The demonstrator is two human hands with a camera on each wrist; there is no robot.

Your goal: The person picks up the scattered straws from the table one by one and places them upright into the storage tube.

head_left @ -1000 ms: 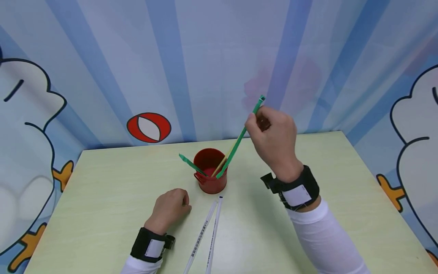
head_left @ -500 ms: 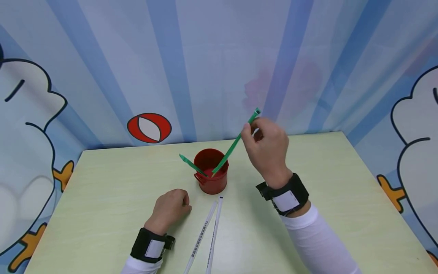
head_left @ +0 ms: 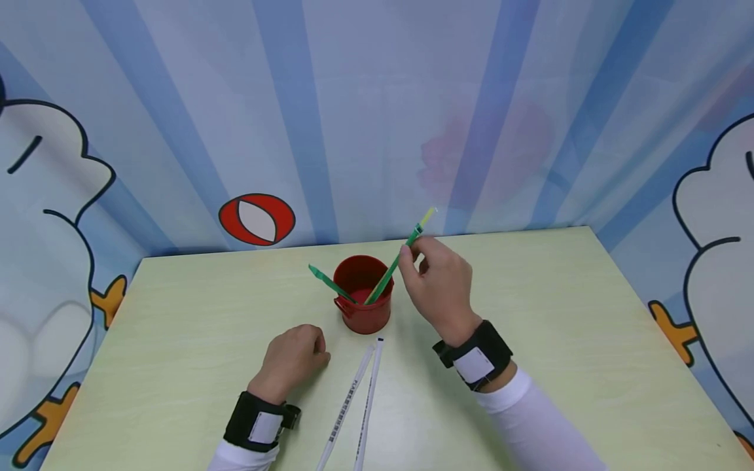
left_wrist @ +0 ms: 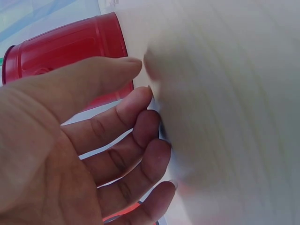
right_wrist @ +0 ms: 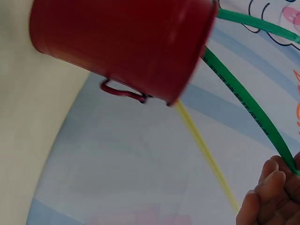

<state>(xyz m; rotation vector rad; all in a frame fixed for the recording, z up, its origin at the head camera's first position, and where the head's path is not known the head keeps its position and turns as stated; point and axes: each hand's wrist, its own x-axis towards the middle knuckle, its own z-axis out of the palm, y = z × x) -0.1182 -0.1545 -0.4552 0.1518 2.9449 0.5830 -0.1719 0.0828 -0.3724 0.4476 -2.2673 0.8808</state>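
Note:
My right hand (head_left: 438, 284) pinches a green straw wrapper (right_wrist: 246, 96), a flat strip with dark printed text. Its lower end reaches into a small red bucket (head_left: 366, 319). A thin yellow straw (right_wrist: 204, 147) leans from the same bucket, its tip showing past the green strip's upper end in the head view. Another green wrapped straw (head_left: 330, 282) leans out on the bucket's left side. Left of the bucket, my left hand (head_left: 291, 363) rests on the table, fingers loosely curled and holding nothing; the bucket (left_wrist: 70, 44) stands just beyond its thumb in the left wrist view.
Two white paper-wrapped straws (head_left: 368, 405) with printed text lie in front of the bucket, close together at their far ends. The pale wooden table (head_left: 177, 327) ends at a blue striped curtain (head_left: 377, 131) with cartoon figures.
My right hand has moved down and to the left, bringing the green straw wrapper deeper into the bucket. The yellow straw's tip now shows above it. The left hand stays still.

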